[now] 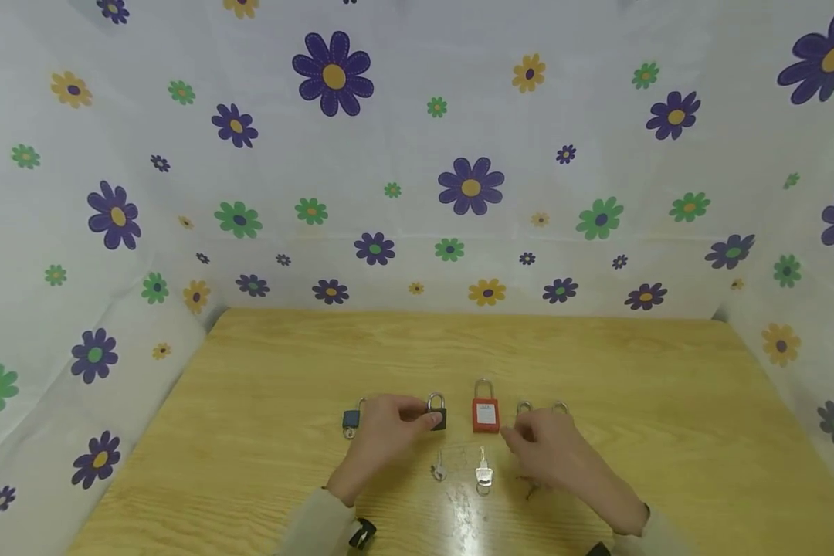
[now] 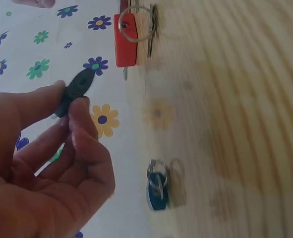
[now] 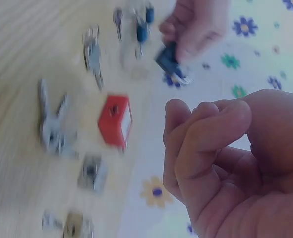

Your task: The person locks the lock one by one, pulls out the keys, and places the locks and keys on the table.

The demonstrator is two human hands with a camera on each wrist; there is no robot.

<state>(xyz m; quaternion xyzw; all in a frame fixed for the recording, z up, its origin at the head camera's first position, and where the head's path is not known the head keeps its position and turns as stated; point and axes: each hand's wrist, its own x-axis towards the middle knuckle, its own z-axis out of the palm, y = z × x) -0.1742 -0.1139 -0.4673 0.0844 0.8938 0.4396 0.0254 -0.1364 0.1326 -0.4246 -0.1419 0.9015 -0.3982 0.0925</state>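
Observation:
My left hand (image 1: 387,432) pinches a small black padlock (image 1: 440,422) between thumb and fingers. In the left wrist view this padlock (image 2: 78,88) is edge-on, held above the table. My right hand (image 1: 545,444) hovers right of a red padlock (image 1: 486,426), its fingers loosely curled with nothing between them in the right wrist view. Partly hidden behind that hand are two more padlocks, their shackles showing; the right wrist view has them as a silver padlock (image 3: 90,172) and a brass padlock (image 3: 73,225). Left of my left hand lies a blue padlock (image 1: 350,418).
A silver key (image 1: 483,472) with a ring lies below the red padlock. Another key (image 1: 439,468) is left of it, and a darker key (image 1: 530,488) lies under my right forearm. Flower-printed cloth (image 1: 403,139) walls the wooden table (image 1: 285,355) at the back and sides.

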